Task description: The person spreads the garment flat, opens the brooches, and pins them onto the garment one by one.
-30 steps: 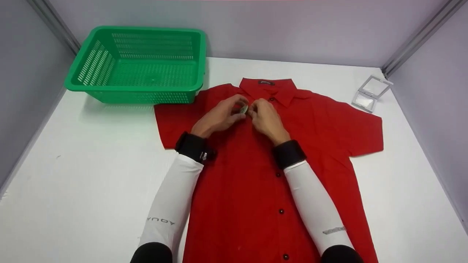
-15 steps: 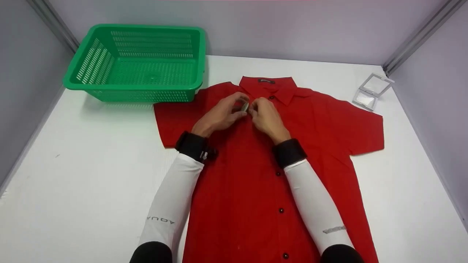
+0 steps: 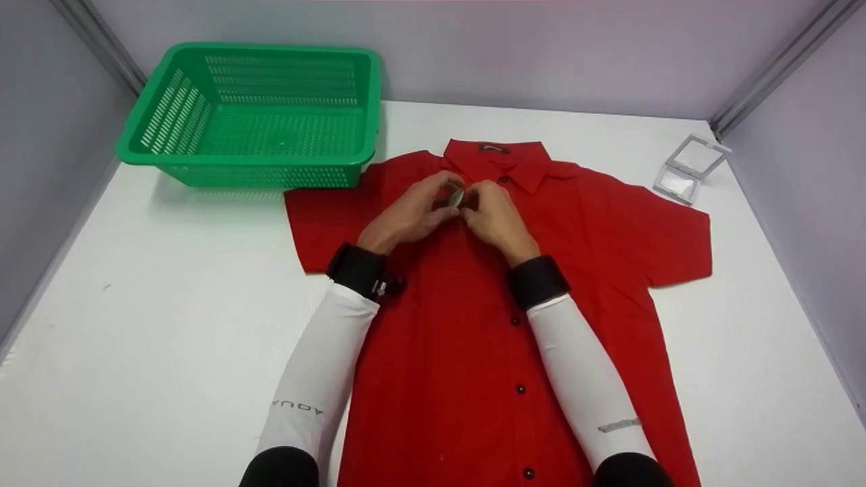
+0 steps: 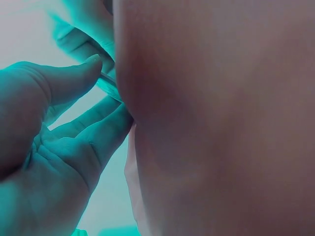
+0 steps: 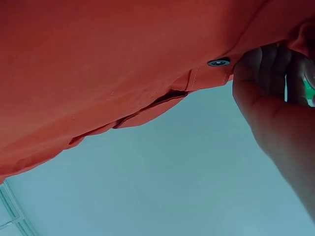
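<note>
Just below the collar (image 3: 497, 157), over the chest of the shirt (image 3: 473, 352), a small round silvery badge (image 3: 457, 198) is pinched between the curled thumb and fingers of the left hand (image 3: 414, 215), while the right hand (image 3: 496, 216) is closed on the cloth and the badge's edge right beside it; whether a pin is already through the fabric cannot be told. In the left wrist view the badge (image 4: 107, 84) is seen as a thin edge under the thumb. A slip is judged the main risk: the badge is small and held by its rim, so it could be dropped onto the shirt, or the cloth could be bunched and the badge set crooked; a fingertip could be pricked if a pin is behind it. The badge is held on edge, its face turned toward the right hand. The shirt is laid flat on the table (image 3: 169, 325), long axis running from the collar toward the person, collar pointing away. A basket (image 3: 250, 115) stands at the far left, a clear box (image 3: 687, 172) at the far right.
</note>
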